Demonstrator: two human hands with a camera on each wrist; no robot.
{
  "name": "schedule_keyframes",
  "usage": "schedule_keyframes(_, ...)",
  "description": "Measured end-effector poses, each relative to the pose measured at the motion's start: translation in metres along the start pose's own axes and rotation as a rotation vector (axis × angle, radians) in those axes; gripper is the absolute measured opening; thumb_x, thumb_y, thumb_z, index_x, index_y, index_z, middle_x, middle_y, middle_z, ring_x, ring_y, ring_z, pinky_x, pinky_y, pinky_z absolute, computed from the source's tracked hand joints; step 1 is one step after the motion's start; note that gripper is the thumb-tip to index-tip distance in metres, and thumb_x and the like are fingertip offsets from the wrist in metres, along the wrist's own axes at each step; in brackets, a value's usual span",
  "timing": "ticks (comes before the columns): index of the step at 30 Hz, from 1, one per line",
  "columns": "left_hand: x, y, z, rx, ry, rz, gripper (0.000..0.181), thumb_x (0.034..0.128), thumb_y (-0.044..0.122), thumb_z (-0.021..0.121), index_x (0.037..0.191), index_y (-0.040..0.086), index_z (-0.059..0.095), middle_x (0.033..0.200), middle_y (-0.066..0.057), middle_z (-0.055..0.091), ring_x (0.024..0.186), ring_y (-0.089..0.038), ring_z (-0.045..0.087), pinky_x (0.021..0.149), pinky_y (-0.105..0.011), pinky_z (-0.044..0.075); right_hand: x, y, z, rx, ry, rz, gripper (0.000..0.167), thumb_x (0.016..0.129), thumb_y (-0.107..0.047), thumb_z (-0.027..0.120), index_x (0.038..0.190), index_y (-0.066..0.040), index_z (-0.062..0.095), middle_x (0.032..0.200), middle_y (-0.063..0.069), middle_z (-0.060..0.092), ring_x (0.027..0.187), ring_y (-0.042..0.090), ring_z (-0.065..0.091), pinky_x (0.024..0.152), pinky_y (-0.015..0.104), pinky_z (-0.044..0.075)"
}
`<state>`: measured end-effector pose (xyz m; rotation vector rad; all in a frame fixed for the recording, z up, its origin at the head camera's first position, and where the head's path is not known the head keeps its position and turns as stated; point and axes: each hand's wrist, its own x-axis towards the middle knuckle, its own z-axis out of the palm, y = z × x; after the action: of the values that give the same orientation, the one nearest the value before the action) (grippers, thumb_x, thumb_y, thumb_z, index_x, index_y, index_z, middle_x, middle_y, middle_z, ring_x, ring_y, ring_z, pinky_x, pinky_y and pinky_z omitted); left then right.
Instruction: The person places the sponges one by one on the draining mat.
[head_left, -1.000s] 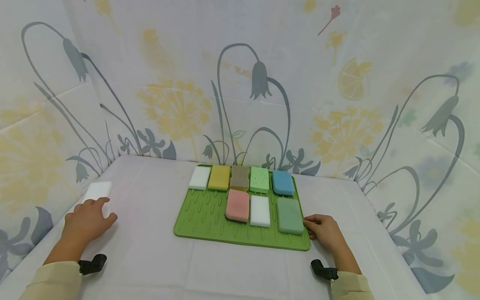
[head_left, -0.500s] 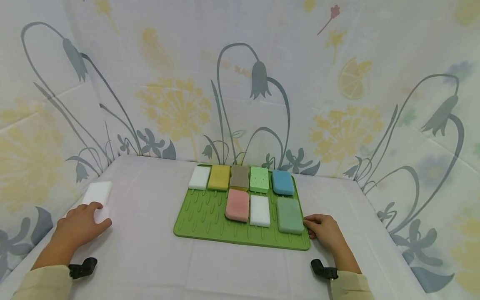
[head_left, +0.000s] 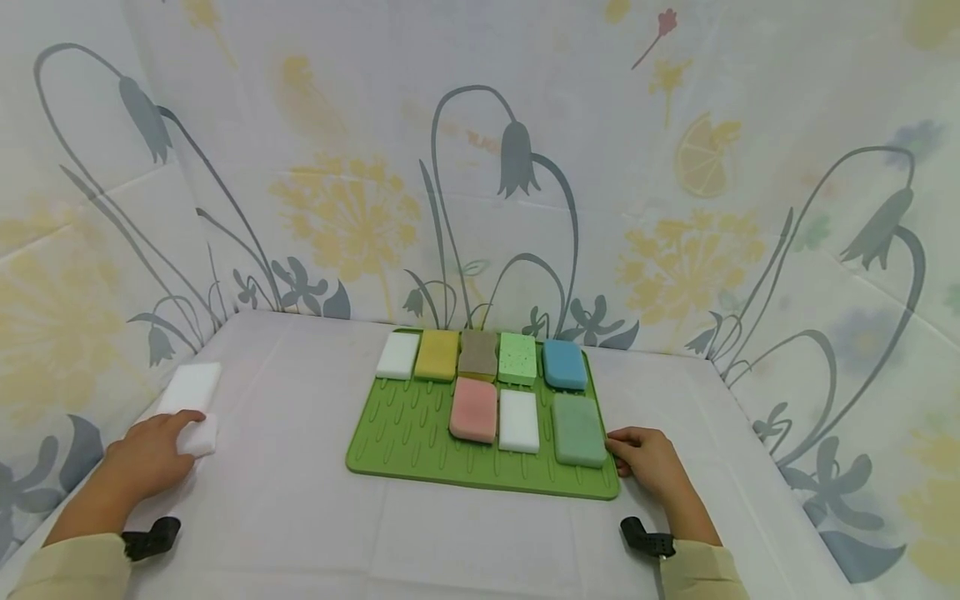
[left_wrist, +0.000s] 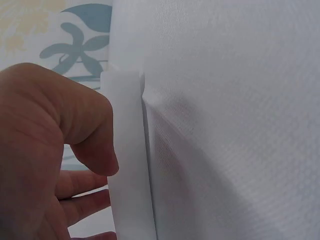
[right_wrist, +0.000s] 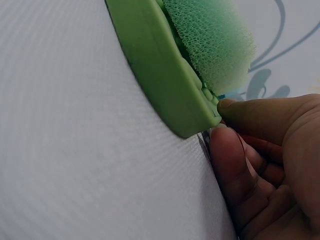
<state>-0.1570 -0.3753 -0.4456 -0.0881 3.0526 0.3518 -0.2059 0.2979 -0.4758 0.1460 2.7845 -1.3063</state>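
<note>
At the table's left side my left hand [head_left: 150,454] holds a white sponge [head_left: 201,437] between thumb and fingers. Another white sponge [head_left: 191,387] lies just beyond it. The left wrist view shows the thumb on the held sponge's pale edge [left_wrist: 127,145], fingertips at its left. On the right, my right hand [head_left: 651,460] pinches the right edge of a green ribbed mat [head_left: 405,442] between thumb and forefinger. A soft green sponge [head_left: 578,429] lies on the mat close to those fingertips; in the right wrist view its porous side [right_wrist: 212,45] shows above the mat's rim.
Along the mat's back lie a white sponge [head_left: 397,356], a yellow one [head_left: 437,356], a brown one [head_left: 477,354], a speckled light green one [head_left: 517,358] and a blue one [head_left: 565,365]. In front are a pink sponge [head_left: 473,410] and another white one [head_left: 519,421]. Patterned cloth [head_left: 337,125] encloses the table.
My left hand has moved left and nearer the person, and the white sponge in it shows more fully, apart from the hand. My right hand and the mat have stayed in place.
</note>
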Motion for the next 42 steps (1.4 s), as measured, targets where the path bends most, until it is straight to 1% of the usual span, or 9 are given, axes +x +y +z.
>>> schedule_keyframes(3, 0.0, -0.002, -0.001, 0.002, -0.012, -0.001, 0.053, 0.0785, 0.015, 0.058, 0.128, 0.001, 0.045, 0.122, -0.04, 0.043, 0.101, -0.059, 0.044, 0.073, -0.073, 0.038, 0.0, -0.001, 0.0, 0.002, -0.001, -0.003, 0.029, 0.094, -0.019, 0.062, 0.113, 0.001, 0.069, 0.086, 0.007, 0.069, 0.067, 0.014, 0.063, 0.06, 0.027, 0.055)
schedule_keyframes(8, -0.002, -0.003, -0.003, 0.02, -0.01, 0.0, 0.052, 0.079, 0.019, 0.059, 0.127, 0.002, 0.047, 0.12, -0.04, 0.044, 0.099, -0.059, 0.045, 0.071, -0.071, 0.039, 0.0, 0.0, 0.001, 0.0, 0.0, -0.002, 0.029, 0.094, -0.019, 0.063, 0.113, 0.001, 0.069, 0.086, 0.007, 0.069, 0.067, 0.014, 0.062, 0.06, 0.027, 0.055)
schedule_keyframes(14, -0.003, -0.001, -0.007, 0.029, -0.016, 0.008, 0.055, 0.0802, 0.025, 0.062, 0.126, -0.001, 0.049, 0.118, -0.042, 0.045, 0.098, -0.058, 0.047, 0.074, -0.07, 0.042, 0.001, 0.0, -0.001, -0.02, 0.003, 0.01, 0.029, 0.094, -0.021, 0.063, 0.113, 0.0, 0.069, 0.084, 0.006, 0.069, 0.066, 0.014, 0.063, 0.06, 0.028, 0.054)
schedule_keyframes(21, -0.003, 0.005, -0.006, -0.007, 0.03, 0.047, 0.056, 0.0805, 0.027, 0.065, 0.124, -0.005, 0.051, 0.114, -0.043, 0.047, 0.095, -0.055, 0.05, 0.073, -0.062, 0.046, 0.002, 0.001, -0.001, -0.02, 0.003, 0.012, 0.03, 0.094, -0.022, 0.063, 0.112, 0.0, 0.069, 0.081, 0.005, 0.069, 0.065, 0.014, 0.063, 0.059, 0.028, 0.053)
schedule_keyframes(23, -0.002, 0.008, -0.006, -0.01, 0.032, 0.052, 0.056, 0.0807, 0.028, 0.065, 0.124, -0.005, 0.052, 0.113, -0.043, 0.047, 0.094, -0.053, 0.051, 0.074, -0.061, 0.046, 0.002, 0.001, 0.0, -0.015, 0.002, 0.012, 0.03, 0.094, -0.022, 0.063, 0.112, 0.001, 0.069, 0.081, 0.005, 0.069, 0.065, 0.014, 0.063, 0.059, 0.028, 0.054)
schedule_keyframes(28, -0.001, 0.017, -0.006, -0.032, 0.048, 0.067, 0.057, 0.0813, 0.028, 0.066, 0.124, -0.007, 0.053, 0.111, -0.042, 0.049, 0.092, -0.049, 0.054, 0.075, -0.059, 0.048, 0.001, 0.002, 0.0, -0.01, -0.003, 0.01, 0.03, 0.094, -0.022, 0.063, 0.113, 0.001, 0.069, 0.083, 0.005, 0.069, 0.066, 0.014, 0.063, 0.06, 0.028, 0.054)
schedule_keyframes(32, -0.001, 0.028, -0.004, -0.04, 0.068, 0.08, 0.058, 0.0821, 0.03, 0.068, 0.123, -0.009, 0.054, 0.111, -0.042, 0.05, 0.093, -0.051, 0.055, 0.077, -0.061, 0.048, 0.001, 0.002, 0.0, -0.018, -0.001, 0.007, 0.03, 0.094, -0.022, 0.063, 0.113, 0.0, 0.069, 0.083, 0.005, 0.069, 0.066, 0.014, 0.063, 0.06, 0.028, 0.054)
schedule_keyframes(36, 0.001, 0.04, -0.002, -0.04, 0.065, 0.072, 0.061, 0.0833, 0.033, 0.068, 0.124, -0.01, 0.053, 0.113, -0.042, 0.05, 0.096, -0.051, 0.056, 0.079, -0.061, 0.047, 0.001, 0.002, -0.001, -0.012, 0.0, 0.005, 0.029, 0.094, -0.021, 0.063, 0.113, 0.0, 0.069, 0.084, 0.006, 0.069, 0.066, 0.014, 0.063, 0.06, 0.028, 0.054)
schedule_keyframes(42, 0.002, 0.061, -0.004, -0.049, 0.055, 0.06, 0.064, 0.085, 0.036, 0.067, 0.125, -0.012, 0.051, 0.114, -0.041, 0.051, 0.097, -0.05, 0.056, 0.08, -0.06, 0.048, 0.002, 0.002, 0.0, 0.009, -0.004, 0.002, 0.029, 0.094, -0.02, 0.063, 0.113, 0.001, 0.069, 0.085, 0.007, 0.069, 0.067, 0.014, 0.063, 0.06, 0.028, 0.055)
